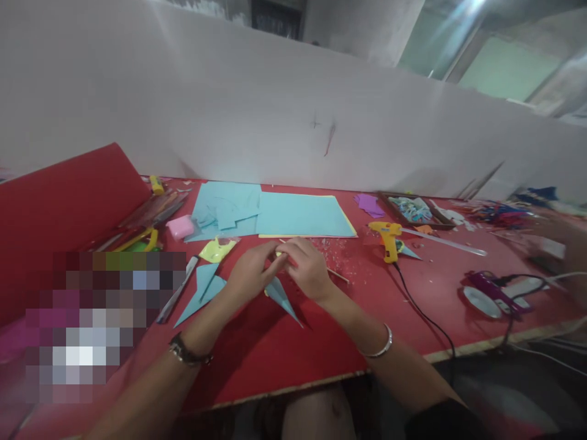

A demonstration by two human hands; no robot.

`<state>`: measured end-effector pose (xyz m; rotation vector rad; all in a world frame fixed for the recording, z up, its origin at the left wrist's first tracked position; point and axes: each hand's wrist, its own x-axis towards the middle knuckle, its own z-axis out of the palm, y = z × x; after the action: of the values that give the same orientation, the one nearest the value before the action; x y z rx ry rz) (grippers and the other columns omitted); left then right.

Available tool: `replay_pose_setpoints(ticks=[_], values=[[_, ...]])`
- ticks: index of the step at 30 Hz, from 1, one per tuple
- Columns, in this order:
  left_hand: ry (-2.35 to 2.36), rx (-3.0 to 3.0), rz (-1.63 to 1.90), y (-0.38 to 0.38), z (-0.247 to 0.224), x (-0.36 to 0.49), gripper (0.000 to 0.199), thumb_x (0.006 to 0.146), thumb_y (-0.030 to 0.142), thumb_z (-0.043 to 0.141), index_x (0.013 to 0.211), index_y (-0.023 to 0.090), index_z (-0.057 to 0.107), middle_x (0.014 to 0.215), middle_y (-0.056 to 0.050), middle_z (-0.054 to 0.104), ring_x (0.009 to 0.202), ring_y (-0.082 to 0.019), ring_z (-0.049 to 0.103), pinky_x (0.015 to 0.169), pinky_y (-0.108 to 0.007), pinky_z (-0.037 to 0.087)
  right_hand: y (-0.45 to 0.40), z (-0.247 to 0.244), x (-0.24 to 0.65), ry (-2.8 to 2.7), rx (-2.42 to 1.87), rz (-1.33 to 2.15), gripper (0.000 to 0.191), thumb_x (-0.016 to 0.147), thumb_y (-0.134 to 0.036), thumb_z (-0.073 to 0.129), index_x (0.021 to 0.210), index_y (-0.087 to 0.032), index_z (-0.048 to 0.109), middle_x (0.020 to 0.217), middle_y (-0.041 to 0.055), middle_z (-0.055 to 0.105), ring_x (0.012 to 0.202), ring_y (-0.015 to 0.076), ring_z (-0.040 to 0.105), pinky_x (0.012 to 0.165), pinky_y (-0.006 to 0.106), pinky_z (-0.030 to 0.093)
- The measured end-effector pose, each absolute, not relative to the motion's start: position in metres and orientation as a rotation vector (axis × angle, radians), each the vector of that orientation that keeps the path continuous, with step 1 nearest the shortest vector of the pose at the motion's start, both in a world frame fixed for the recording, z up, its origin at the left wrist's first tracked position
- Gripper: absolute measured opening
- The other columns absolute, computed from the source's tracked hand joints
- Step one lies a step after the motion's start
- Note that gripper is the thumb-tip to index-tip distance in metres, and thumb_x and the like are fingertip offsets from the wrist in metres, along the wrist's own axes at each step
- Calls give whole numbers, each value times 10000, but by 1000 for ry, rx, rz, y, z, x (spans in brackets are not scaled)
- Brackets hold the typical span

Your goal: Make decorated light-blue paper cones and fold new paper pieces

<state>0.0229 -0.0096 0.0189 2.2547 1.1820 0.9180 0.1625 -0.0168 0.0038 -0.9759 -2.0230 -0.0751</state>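
Over the red tabletop, my left hand (254,269) and my right hand (309,269) meet at the fingertips. Both are closed, thumbs and fingers pinched around something small. A bit of yellow shows between the fingers, but the rest is hidden. Just below the hands, a pointed blue paper piece (285,300) sticks out; I cannot tell whether it is held or lying on the table. Left of my left hand are folded blue paper pieces (202,293) and a scrap of yellow paper (217,249). A thin stick (338,276) lies beside my right hand.
Blue paper sheets (302,214) lie behind the hands. To the right are a yellow glue gun (389,239) with its cord, a clear glue stick (452,241), a tray of scraps (447,223) and a purple device (493,293). A pink object (180,227) and a pen (178,290) lie left.
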Motion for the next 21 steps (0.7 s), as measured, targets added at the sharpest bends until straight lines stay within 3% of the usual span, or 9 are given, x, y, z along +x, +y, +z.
replay_pose_setpoints(ticks=[9,21], values=[[1130,2026,1141,-13,15,21,202,791,315,459,719,158,564,649,0,577,610,-116,505,585,-233,377,-20,3,166,-1940,-818,160,136,813,-151,468,925,-181,540,864,39,586,846,126,534,753,260,453],[963,1661,1184,-12,11,24,158,741,292,507,671,164,568,612,18,543,556,-90,463,521,-195,367,-25,5,159,-1725,-838,374,72,801,-197,491,799,-189,563,757,11,566,731,111,534,669,243,452]])
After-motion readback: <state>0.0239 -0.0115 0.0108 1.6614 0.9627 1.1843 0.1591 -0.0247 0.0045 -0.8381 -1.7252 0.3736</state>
